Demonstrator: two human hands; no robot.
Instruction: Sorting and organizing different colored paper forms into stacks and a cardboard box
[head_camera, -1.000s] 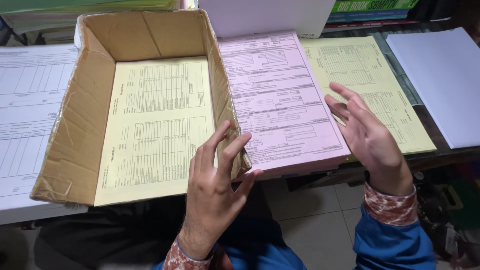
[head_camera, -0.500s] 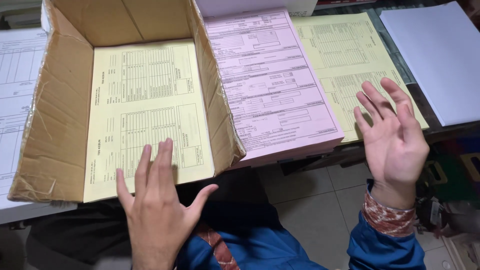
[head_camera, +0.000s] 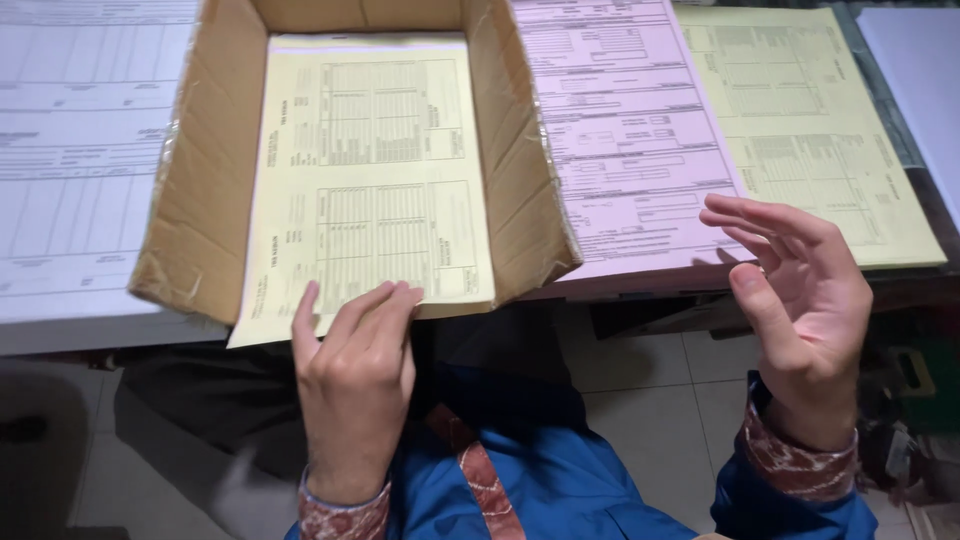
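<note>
- The box (head_camera: 200, 200) sits on the table, open side toward the person.
- A form (head_camera: 370, 180) lies flat in the box; its near edge projects past the box front.
- The left hand (head_camera: 355, 385) is at that near edge, fingertips touching the form.
- Left of the box: a sheet stack (head_camera: 75, 150).
- Right of the box: a second stack (head_camera: 630, 140), then a third stack (head_camera: 810, 120), then a fourth stack (head_camera: 925, 80).
- The right hand (head_camera: 800, 300) is before the second and third stacks, off the table.

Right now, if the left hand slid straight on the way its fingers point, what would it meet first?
The left hand already has its fingertips at the near edge of the yellow form in the cardboard box; that sheet comes first.
</note>
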